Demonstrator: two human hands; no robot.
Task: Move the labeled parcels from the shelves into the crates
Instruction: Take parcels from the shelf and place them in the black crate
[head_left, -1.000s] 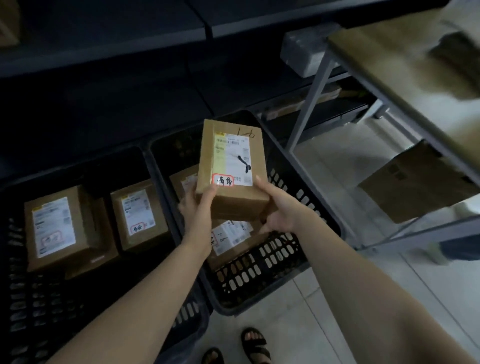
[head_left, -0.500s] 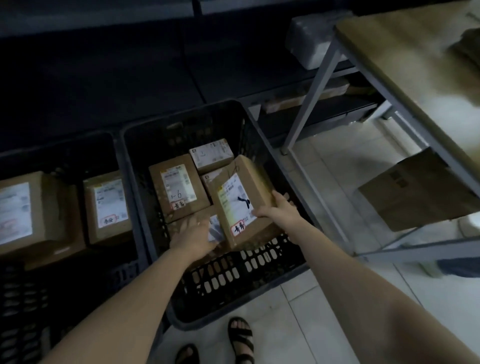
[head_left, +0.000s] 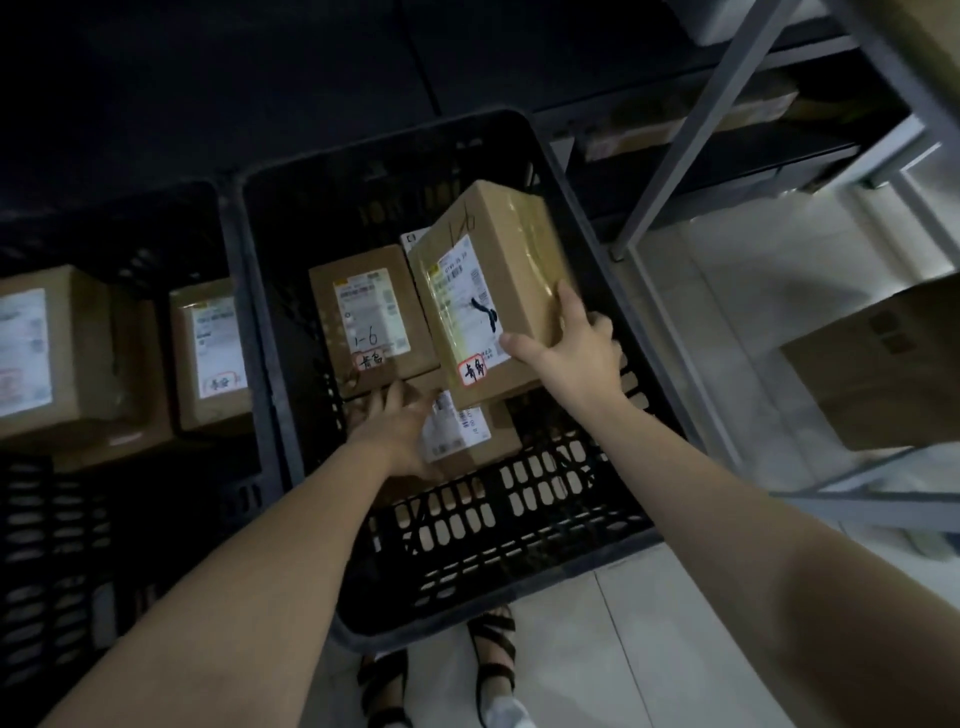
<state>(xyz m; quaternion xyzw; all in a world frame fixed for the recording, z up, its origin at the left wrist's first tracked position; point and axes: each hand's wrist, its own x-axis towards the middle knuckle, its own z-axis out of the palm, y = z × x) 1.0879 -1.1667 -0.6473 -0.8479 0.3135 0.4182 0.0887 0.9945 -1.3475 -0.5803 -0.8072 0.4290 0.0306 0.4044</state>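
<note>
My right hand (head_left: 571, 353) grips the near right corner of a labeled cardboard parcel (head_left: 493, 280), tilted inside the middle black crate (head_left: 519, 545). It lies over a lower parcel (head_left: 462, 431) and beside a parcel marked "1-6" (head_left: 371, 317). My left hand (head_left: 400, 431) rests with spread fingers on the lower parcel, at the near edge of the "1-6" parcel. A second black crate (head_left: 104, 519) on the left holds two labeled parcels (head_left: 47, 358) (head_left: 213, 353).
A grey metal shelf frame (head_left: 691, 140) stands right of the crate, with a cardboard box (head_left: 883, 364) on its low shelf. Dark shelving runs behind the crates. My sandaled feet (head_left: 493, 649) stand on pale floor tiles just before the crate.
The parcel came down from chest height into the middle crate. My left hand let go of it and moved onto the parcel beneath; my right hand kept its grip.
</note>
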